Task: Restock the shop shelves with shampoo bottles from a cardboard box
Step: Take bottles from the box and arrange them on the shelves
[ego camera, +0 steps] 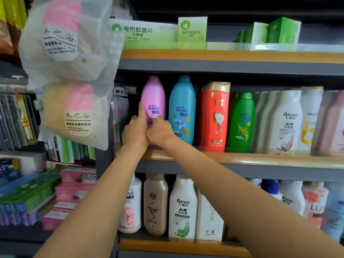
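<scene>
Both hands meet low on the front of the pink Rejoice shampoo bottle (pixel 153 101), which stands upright at the left end of the middle shelf (pixel 242 160). The left hand (pixel 135 133) has its index finger straight up along the bottle's left side, its other fingers curled in against the bottle. The right hand (pixel 161 132) touches the left one and curls over the lower label (how much of the bottle it actually clasps cannot be told from behind). Just right of the hands stands a blue Rejoice bottle (pixel 182 110), then a red bottle with a gold cap (pixel 214 116) and a green one (pixel 242 120). Below the forearms, a Raclen bottle (pixel 183 209) stands on the lower shelf. Up and left of the hands hang translucent packets (pixel 68 40).
</scene>
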A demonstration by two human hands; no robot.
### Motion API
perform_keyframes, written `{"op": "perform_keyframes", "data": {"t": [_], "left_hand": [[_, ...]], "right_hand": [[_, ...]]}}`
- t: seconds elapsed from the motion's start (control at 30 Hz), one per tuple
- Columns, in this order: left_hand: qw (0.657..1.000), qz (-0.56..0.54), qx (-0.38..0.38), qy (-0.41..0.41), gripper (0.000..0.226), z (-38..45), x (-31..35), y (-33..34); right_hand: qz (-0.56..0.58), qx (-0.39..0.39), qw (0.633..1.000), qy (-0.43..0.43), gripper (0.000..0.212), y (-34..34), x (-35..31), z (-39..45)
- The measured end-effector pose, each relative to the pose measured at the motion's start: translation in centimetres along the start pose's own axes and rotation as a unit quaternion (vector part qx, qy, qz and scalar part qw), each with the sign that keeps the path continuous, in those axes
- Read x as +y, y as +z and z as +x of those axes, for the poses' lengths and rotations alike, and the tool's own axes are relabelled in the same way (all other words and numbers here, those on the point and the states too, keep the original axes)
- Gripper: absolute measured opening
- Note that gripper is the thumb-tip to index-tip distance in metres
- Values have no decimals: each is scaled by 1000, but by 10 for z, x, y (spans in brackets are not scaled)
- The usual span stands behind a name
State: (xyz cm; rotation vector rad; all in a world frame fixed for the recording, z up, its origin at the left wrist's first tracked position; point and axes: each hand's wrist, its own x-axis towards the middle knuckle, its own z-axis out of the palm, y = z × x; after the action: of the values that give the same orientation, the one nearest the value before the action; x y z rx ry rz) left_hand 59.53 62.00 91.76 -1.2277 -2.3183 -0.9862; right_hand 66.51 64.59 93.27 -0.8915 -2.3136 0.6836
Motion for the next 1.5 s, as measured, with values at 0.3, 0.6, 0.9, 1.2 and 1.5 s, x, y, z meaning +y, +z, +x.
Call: {"op": "perform_keyframes", "data": {"t": [0.3, 0.6, 0.9, 1.2, 1.5], "left_hand": [[935, -203, 213, 198, 43, -82, 56, 9], [855, -295, -67, 421, 44, -257, 161, 116], [784, -25, -393, 480, 56, -359, 213, 237], [767, 98, -471, 424, 54, -385, 175, 285], [751, 86, -515, 404, 56, -389, 153, 282]], "right_hand": [[-95, 128, 959, -234, 48, -66, 44, -94], [-296, -117, 944, 84, 22, -164, 271, -266], [-385, -494, 756, 188, 39, -68, 478, -335], [-350, -414, 812, 216, 60, 55, 553, -376], [-387, -493, 769, 128, 74, 36, 516, -384]]}}
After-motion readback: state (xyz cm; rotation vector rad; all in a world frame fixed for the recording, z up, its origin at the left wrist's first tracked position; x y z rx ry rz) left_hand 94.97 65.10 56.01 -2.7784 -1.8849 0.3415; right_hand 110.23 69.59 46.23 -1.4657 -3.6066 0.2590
